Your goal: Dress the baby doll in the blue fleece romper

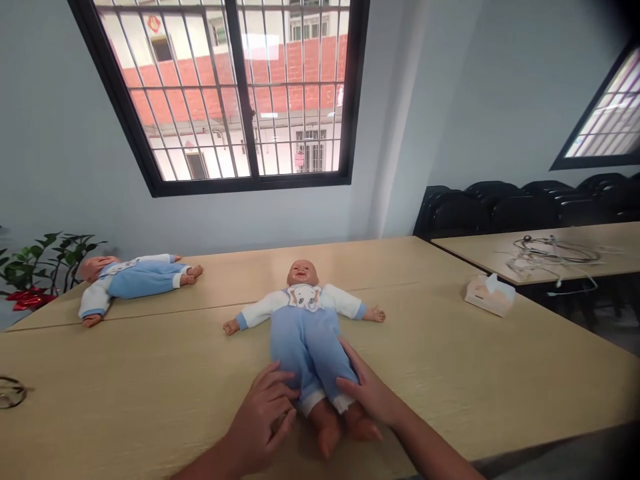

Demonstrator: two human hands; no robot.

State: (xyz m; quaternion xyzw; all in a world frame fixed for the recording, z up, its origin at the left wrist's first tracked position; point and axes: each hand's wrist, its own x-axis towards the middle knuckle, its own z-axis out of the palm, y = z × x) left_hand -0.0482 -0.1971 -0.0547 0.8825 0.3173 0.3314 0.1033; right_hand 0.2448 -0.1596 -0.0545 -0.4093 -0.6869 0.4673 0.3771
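A baby doll (pixel 305 347) lies on its back on the table, arms spread wide and head at the far end. It wears a pale blue and white outfit with an elephant-like face on the bib, and its bare feet point towards me. Beside its lower leg on the left is my left hand (pixel 265 407), fingers apart and slightly bent, the tips at the trouser cloth. My right hand (pixel 373 390) rests along the outer side of the other leg, thumb and fingers spread on the cloth. Some of its fingers are hidden.
A second doll (pixel 145 277) in similar clothes lies at the back left, near a potted plant (pixel 45 260). A tissue box (pixel 490 295) stands on the right. Cables (pixel 555 257) lie on another table, before black chairs (pixel 520 207). Round-rimmed glasses (pixel 13 393) show at the left edge.
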